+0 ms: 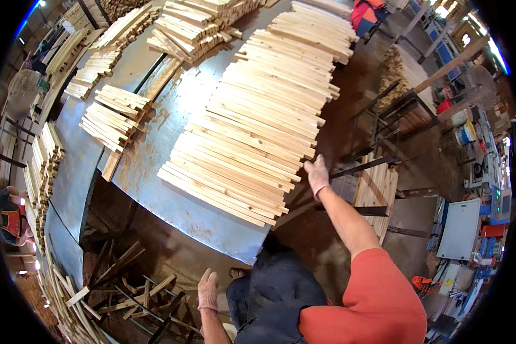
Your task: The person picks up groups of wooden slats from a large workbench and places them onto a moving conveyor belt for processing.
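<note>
A long row of pale wooden strips [258, 120] lies side by side across a metal table [212, 229]. At the right-hand ends of the strips is my right hand [317, 174], in a light glove, thumb and fingers apart. Its fingertips are close to the strip ends; whether they touch I cannot tell. Below the table's near edge hangs my left hand [208, 288], also gloved. Its fingers are loosely extended and nothing shows in them, well away from the wood.
Small stacks of strips [113, 116] and a larger pile [195, 28] stand left and far. Loose offcuts [149, 295] lie under the table's left side. A rack with boards [375, 186] and a grey cabinet [460, 229] are on the right. Another person [367, 17] is at the far end.
</note>
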The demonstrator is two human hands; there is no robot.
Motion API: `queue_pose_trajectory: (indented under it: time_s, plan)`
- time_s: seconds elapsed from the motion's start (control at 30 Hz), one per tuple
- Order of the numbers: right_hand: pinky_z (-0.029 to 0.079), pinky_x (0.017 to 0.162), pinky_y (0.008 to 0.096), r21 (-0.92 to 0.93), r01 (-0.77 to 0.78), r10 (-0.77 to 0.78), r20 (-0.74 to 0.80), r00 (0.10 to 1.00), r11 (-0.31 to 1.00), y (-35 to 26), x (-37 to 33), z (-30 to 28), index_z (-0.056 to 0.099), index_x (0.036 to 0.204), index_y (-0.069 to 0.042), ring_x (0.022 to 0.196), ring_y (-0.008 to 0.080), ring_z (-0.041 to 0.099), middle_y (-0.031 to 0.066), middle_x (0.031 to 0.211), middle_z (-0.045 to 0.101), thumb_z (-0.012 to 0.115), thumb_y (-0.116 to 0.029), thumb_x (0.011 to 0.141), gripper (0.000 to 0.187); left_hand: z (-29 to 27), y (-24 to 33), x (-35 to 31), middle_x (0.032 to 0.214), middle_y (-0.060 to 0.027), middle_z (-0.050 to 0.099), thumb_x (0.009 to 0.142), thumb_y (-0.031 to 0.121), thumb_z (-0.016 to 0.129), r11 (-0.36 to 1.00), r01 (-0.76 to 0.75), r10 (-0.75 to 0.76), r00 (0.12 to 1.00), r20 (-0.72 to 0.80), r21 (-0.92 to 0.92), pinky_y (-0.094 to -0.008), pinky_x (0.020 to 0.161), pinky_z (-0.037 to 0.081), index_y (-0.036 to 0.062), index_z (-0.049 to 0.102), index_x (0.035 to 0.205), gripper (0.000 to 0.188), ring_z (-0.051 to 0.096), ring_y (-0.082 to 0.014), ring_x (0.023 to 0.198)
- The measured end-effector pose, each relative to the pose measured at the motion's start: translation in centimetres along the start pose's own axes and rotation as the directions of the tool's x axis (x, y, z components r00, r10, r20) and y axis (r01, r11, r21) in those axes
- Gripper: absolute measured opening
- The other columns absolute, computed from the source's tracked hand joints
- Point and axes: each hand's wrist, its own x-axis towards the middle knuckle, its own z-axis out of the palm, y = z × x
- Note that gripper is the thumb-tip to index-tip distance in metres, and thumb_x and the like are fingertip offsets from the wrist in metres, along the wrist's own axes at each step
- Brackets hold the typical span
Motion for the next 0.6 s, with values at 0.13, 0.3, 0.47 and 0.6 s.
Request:
queue_pose_trajectory:
  time_s: [0.13, 0.3, 0.47, 0.6]
  plan:
    - [0.032, 0.128, 0.0386, -0.063, -0.025, 0.016, -0.14, 0.99, 0.998, 4.0, 10.5, -0.5, 0.036, 0.164, 0.008, 0.158, 0.0392, 0.037, 0.0315, 0.169, 0.039, 0.063, -0.035, 0.103, 0.08, 4.4, 0.0, 8.1, 0.105, -0.0056, 0.066, 0.105, 0.031, 0.063, 0.932, 0.089, -0.106, 0.994, -0.031, -0.351, -0.0301, 0.074, 0.046, 0.0013, 0.065, 0.139, 0.045, 0.059, -0.0154, 0.085]
    - [0.036, 0.124, 0.0437, -0.347, 0.029, -0.053, -0.06, 0.997, 0.937, 3.1, 11.5, 0.1, 0.055, 0.144, 0.011, 0.148, 0.0445, 0.045, 0.0332, 0.154, 0.053, 0.05, -0.028, 0.112, 0.051, 10.2, 4.3, 14.9, 0.116, -0.0081, 0.071, 0.109, 0.042, 0.059, 0.851, -0.016, -0.118, 0.969, -0.22, -0.525, -0.0389, 0.082, 0.054, 0.005, 0.064, 0.137, 0.047, 0.066, -0.0237, 0.095]
    - [0.041, 0.122, 0.0405, -0.678, 0.435, -0.202, 0.397, 0.895, 0.592, 5.8, 5.5, -1.9, 0.059, 0.137, 0.009, 0.142, 0.0377, 0.053, 0.0263, 0.15, 0.058, 0.053, -0.021, 0.11, 0.042, 10.3, 5.6, 17.9, 0.137, -0.0128, 0.069, 0.11, 0.053, 0.058, 0.807, -0.069, -0.138, 0.944, -0.3, -0.587, -0.0463, 0.102, 0.054, 0.0029, 0.059, 0.148, 0.063, 0.067, -0.0295, 0.118]
    - [0.042, 0.121, 0.0346, -0.068, -0.185, 0.197, 0.409, 0.891, 0.98, 4.6, -1.9, -3.3, 0.049, 0.157, 0.008, 0.143, 0.0245, 0.057, 0.0156, 0.154, 0.061, 0.063, -0.021, 0.111, 0.056, 8.9, 6.8, 18.5, 0.16, -0.0148, 0.054, 0.107, 0.057, 0.061, 0.805, 0.036, -0.245, 0.929, -0.277, -0.592, -0.0448, 0.118, 0.045, 0.0031, 0.049, 0.16, 0.076, 0.057, -0.0303, 0.138]
